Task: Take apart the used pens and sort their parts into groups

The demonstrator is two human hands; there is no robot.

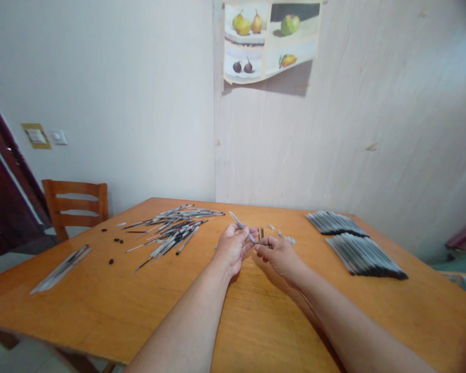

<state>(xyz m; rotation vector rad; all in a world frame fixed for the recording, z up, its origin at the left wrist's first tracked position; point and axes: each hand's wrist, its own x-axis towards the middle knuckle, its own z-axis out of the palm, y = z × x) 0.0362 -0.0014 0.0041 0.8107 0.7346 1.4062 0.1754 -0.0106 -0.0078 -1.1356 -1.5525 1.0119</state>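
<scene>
My left hand [233, 247] is closed around a thin white pen barrel [237, 221] that slants up and to the left. My right hand [278, 254] meets it at the barrel's lower end, fingers pinched on a small part I cannot make out. Both hands hover over the middle of the wooden table [225, 311]. A loose heap of pen parts [174, 230] lies to the left of my left hand. Two small dark pieces [260, 232] stand just behind my fingers.
Two neat stacks of pens [357, 246] lie at the right. A flat bundle in clear wrap [62, 268] lies at the left, with small black caps [116, 241] scattered nearby. Small clear bits [285, 237] sit behind my right hand. A wooden chair [75, 204] stands beyond the table's left corner.
</scene>
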